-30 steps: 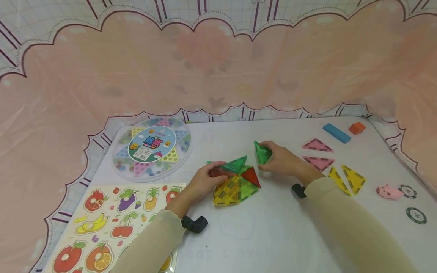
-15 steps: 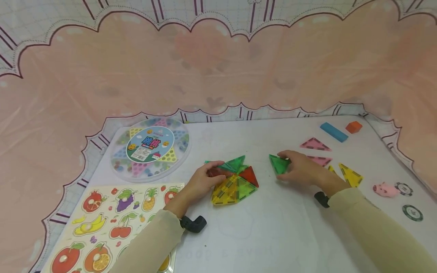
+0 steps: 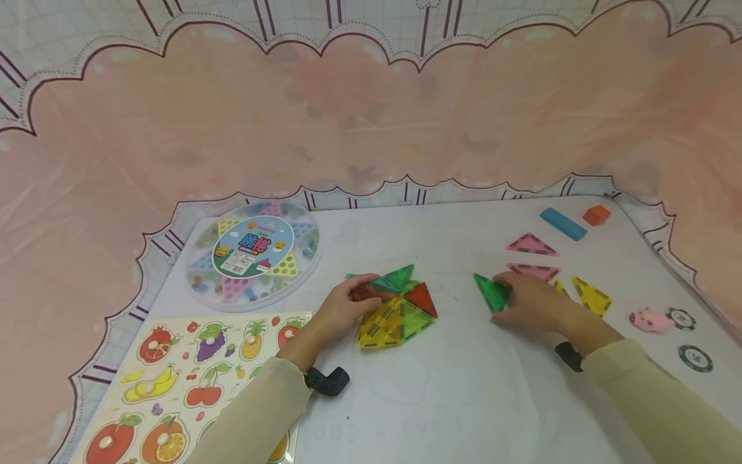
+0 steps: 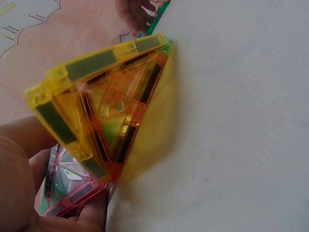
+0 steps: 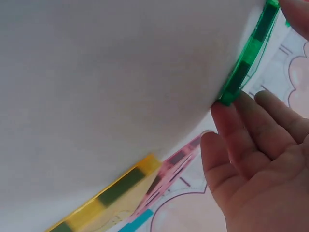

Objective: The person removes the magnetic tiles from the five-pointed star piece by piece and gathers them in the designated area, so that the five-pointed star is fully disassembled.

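Observation:
A built cluster of see-through magnetic tiles (image 3: 387,327) rests on the white table, with yellow, red and green triangles leaning together. My left hand (image 3: 342,312) grips its left side, thumb and fingers around a reddish-pink tile (image 4: 72,186) in the left wrist view. Off to the right, my right hand (image 3: 530,303) pinches a green triangular magnetic tile (image 3: 491,291) between thumb and fingers. That tile (image 5: 248,58) stands close over the table in the right wrist view, fingertips at its lower corner. Part of it is hidden behind the hand.
Pink triangle tiles (image 3: 532,244) and yellow ones (image 3: 591,296) lie beyond the right hand. Further right are a blue block (image 3: 563,223), an orange block (image 3: 596,215), a pig figure (image 3: 648,319) and chips (image 3: 695,358). A round game box (image 3: 194,274) and fruit board (image 3: 185,316) lie left.
My right hand has moved right and slightly nearer with the green tile, away from the cluster. The left hand keeps its grip and the cluster stays put.

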Demonstrator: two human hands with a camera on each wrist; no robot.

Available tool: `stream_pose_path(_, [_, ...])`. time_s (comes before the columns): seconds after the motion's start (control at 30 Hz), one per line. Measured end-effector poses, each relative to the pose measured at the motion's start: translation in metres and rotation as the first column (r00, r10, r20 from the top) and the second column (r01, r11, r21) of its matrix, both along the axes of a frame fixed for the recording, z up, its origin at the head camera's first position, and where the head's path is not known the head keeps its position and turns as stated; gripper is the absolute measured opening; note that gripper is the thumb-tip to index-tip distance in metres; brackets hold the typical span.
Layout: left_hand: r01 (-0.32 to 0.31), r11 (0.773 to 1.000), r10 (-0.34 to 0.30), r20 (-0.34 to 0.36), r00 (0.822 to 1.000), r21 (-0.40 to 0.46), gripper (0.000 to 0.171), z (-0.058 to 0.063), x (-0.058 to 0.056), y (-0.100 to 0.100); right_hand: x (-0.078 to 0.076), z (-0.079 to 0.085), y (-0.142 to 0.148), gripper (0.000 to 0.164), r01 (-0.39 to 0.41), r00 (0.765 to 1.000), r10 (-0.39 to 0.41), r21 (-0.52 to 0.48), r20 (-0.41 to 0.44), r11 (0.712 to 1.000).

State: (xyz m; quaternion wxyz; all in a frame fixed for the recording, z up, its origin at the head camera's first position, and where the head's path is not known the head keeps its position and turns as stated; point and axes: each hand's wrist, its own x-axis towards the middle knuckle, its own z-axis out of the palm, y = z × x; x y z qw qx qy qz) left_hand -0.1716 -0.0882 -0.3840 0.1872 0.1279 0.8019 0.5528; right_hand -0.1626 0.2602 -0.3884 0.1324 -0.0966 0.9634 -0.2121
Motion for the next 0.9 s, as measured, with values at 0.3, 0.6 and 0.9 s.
stream_pose_path(0.3, [0.004, 1.0, -0.004, 0.001, 1.0, 0.009, 0.045, -0.001, -0.001, 0.0, 0.011, -0.002, 0.017, 0.078, 0.014, 1.0, -0.014, 0.017, -0.016, 1.0])
stream_pose_path(0.6, [-0.005, 1.0, 0.005, 0.001, 1.0, 0.013, 0.045, -0.002, -0.001, 0.0, 0.018, 0.001, 0.03, 0.081, 0.019, 1.0, -0.018, 0.054, -0.011, 0.998])
stream_pose_path(0.9, [0.0, 1.0, 0.0, 0.009, 1.0, 0.018, 0.045, -0.002, -0.002, 0.0, 0.024, 0.004, 0.037, 0.086, 0.057, 0.998, -0.058, 0.051, 0.004, 0.997])
